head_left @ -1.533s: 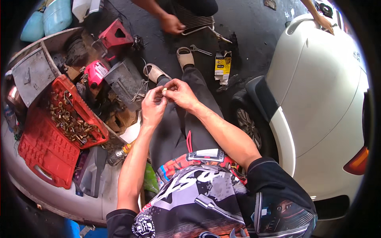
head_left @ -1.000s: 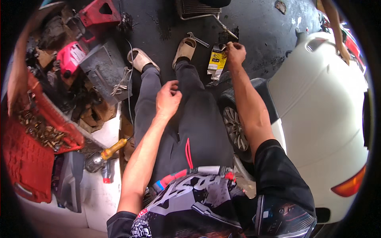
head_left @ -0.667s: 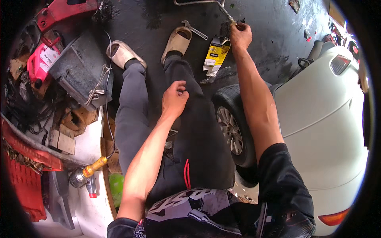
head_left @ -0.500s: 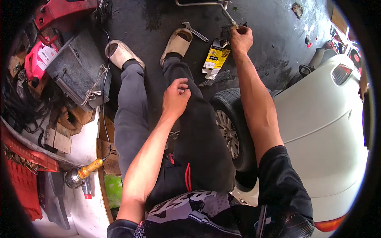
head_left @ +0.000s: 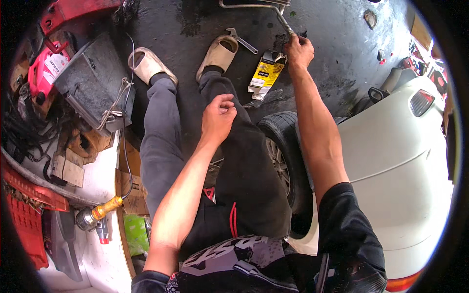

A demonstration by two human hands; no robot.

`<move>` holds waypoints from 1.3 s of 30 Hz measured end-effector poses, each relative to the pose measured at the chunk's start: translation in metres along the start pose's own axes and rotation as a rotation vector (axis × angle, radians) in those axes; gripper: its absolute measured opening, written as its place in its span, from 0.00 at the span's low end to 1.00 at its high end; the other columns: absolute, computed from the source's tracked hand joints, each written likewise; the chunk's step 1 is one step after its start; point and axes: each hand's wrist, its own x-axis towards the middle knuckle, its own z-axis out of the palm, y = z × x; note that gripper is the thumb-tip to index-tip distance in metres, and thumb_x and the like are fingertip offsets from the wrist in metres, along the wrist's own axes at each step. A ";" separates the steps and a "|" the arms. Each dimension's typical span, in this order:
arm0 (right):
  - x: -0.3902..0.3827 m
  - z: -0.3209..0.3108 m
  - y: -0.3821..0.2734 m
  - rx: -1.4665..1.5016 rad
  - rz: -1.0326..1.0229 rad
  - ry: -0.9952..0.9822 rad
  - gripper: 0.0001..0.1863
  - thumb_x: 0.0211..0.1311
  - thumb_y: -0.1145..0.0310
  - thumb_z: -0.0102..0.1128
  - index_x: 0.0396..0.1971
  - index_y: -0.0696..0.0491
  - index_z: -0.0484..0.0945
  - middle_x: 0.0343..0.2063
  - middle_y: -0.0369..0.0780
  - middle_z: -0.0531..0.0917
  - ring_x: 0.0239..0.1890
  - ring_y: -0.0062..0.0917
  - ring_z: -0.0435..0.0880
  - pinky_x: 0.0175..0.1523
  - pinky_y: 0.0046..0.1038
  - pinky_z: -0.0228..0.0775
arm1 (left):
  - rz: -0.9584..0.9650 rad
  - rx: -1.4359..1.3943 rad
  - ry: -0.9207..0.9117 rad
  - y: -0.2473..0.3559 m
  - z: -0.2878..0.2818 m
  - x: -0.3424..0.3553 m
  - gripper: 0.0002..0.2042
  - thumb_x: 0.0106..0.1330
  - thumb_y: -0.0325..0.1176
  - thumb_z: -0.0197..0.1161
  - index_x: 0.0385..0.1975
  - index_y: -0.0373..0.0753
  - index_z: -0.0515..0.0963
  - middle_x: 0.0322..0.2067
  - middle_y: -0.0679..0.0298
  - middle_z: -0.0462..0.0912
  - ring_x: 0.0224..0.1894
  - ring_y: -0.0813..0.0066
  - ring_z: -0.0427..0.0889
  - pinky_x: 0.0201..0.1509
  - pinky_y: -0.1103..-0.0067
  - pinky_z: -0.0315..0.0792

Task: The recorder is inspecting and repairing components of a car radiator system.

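Note:
My right hand [head_left: 300,52] is stretched forward over the dark floor, its fingers closed round the near end of a bent silver metal tube [head_left: 285,22]. Beyond my fist the tube loops left and runs off the top edge, where several parallel bars show. Above my right thigh hangs my left hand [head_left: 218,117], empty, its fingers loosely curled and a little apart. A torn yellow, white and black carton [head_left: 266,74] lies on the floor just left of my right hand. An adjustable wrench [head_left: 243,41] rests beside my right slide sandal [head_left: 218,54].
A wheel [head_left: 281,161] and a white car body part [head_left: 391,161] flank my right side. To the left are a grey metal box [head_left: 97,80], a pink bottle [head_left: 48,73] and a corded yellow-handled power tool [head_left: 100,212]. A red metal part [head_left: 73,19] stands at the upper left.
The metal tube has shifted slightly down and right with my right hand, bringing more of its bars into view. My left hand stays nearly still.

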 end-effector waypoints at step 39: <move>-0.333 0.040 -0.274 0.140 -0.601 -1.212 0.18 0.55 0.67 0.65 0.41 0.62 0.76 0.29 0.41 0.82 0.30 0.19 0.79 0.35 0.23 0.71 | 0.268 -0.086 0.743 0.035 -0.238 -0.146 0.16 0.57 0.30 0.61 0.46 0.38 0.77 0.33 0.59 0.83 0.32 0.68 0.83 0.40 0.74 0.77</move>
